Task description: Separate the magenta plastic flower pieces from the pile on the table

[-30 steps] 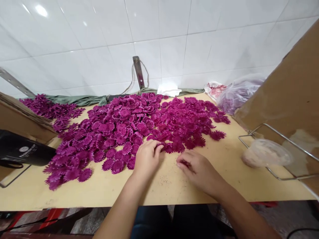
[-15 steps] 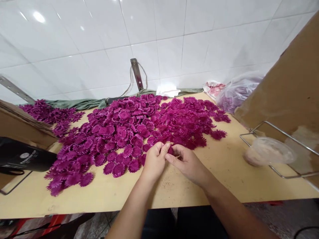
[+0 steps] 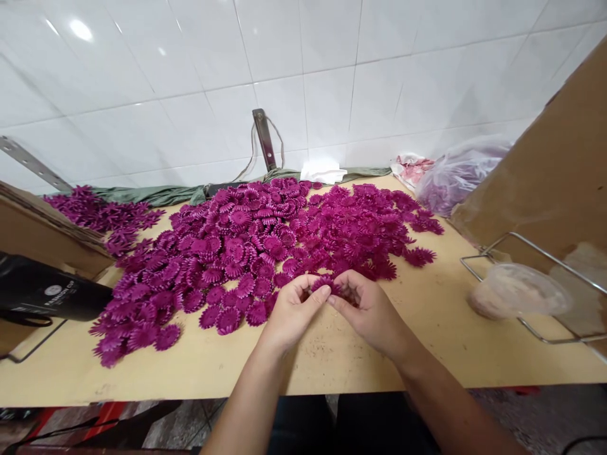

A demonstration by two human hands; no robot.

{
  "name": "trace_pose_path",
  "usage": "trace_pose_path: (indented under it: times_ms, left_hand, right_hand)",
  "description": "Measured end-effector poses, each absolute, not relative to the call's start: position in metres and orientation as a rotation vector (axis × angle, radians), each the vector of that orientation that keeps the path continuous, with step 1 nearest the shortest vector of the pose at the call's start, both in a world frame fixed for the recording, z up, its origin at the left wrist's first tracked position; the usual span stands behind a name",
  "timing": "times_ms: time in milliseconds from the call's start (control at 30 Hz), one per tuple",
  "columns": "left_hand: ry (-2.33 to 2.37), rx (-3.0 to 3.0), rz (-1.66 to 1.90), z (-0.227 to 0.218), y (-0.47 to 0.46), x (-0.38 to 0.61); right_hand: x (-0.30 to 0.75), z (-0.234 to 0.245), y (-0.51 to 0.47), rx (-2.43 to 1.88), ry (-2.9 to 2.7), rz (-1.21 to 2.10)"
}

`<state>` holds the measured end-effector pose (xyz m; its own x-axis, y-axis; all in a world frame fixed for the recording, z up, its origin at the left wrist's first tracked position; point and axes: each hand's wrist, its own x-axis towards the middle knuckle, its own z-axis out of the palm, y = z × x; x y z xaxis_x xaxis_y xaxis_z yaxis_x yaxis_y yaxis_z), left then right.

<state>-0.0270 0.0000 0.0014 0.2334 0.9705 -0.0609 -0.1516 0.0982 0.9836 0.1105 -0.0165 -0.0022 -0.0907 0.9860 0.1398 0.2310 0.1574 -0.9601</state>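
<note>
**Clerk:** Nearest entry?

**Checker:** Left hand point(image 3: 291, 309) and right hand point(image 3: 370, 309), fingertips meeting. Both are closed in a narrow pinch on one purple flower piece point(image 3: 324, 282). It is held just above the table point(image 3: 427, 354), at the near fringe of the heaps.

**Clerk:** Handling note?

**Checker:** A judgement only: the piece looks thin and ruffled. Light pads on its rim would suit it better than a squeeze through the middle. Holding it clear of the loose pieces beside it should keep a second one from clinging. Whether it is one layer or two, I cannot tell.

**Clerk:** Middle ground?

**Checker:**
- Left heap point(image 3: 227, 253), its pieces overlapping.
- Right heap point(image 3: 360, 227), looser and touching the left heap along the centre.
- Black cup point(image 3: 47, 294), lying at the left edge.
- Clear plastic pouch point(image 3: 516, 291), on a wire frame at the right, well apart from the hands.

**Clerk:** Far row?

**Checker:**
- Small heap point(image 3: 99, 212), far left.
- Green cloth point(image 3: 152, 191), along the back edge.
- Plastic bag point(image 3: 455, 174), with purple contents.
- Cardboard panel point(image 3: 545, 170), standing at the right.
- Metal bracket point(image 3: 264, 136), against the tiled wall point(image 3: 332, 76).
</note>
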Motion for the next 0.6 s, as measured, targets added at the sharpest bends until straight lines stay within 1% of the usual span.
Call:
trace_pose_path:
  times_ms: [167, 333, 467, 600]
  left_hand:
    - [1.053, 1.177, 1.094, -0.003, -0.001, -0.024]
    - [1.082, 1.169, 1.131, -0.007, 0.002, -0.02]
    - [1.096, 1.093, 1.146, -0.008, 0.005, -0.017]
    - [1.114, 1.026, 1.114, -0.007, 0.006, -0.014]
  right_hand:
    - [0.113, 0.0, -0.024, -1.282, -1.542, 1.074]
    - [0.113, -0.001, -0.023, -1.226, -1.506, 1.133]
    - [0.109, 0.002, -0.018, -1.225, -1.518, 1.086]
    - [0.107, 0.002, -0.012, -1.09, -1.489, 1.229]
